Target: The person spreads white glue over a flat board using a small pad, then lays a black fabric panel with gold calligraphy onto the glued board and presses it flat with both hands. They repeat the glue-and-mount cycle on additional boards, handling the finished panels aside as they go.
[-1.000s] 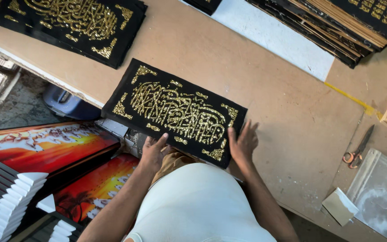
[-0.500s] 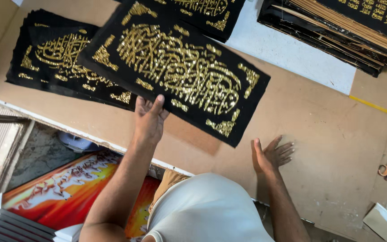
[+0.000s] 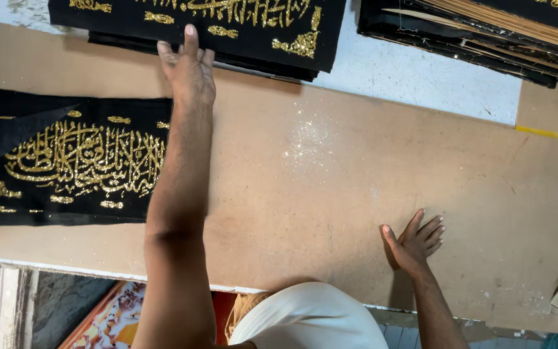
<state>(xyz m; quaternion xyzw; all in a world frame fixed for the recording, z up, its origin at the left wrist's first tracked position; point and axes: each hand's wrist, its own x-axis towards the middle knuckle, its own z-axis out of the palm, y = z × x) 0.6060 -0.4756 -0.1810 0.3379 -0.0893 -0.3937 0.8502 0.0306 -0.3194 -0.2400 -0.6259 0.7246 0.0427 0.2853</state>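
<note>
Black velvet panel (image 3: 227, 26) with gold glitter calligraphy and gold corner ornaments: lies flat at 12 o'clock of the brown worktable, on top of a stack of like panels, long side across the view, upper part cut off by the frame edge. Near edge overhangs the stack slightly. Left hand (image 3: 188, 68) reaches out, fingertips resting on that near edge, palm down.

Right hand (image 3: 416, 242): at 4 o'clock, flat on bare board, fingers spread, holding nothing, well apart from the panel.
</note>
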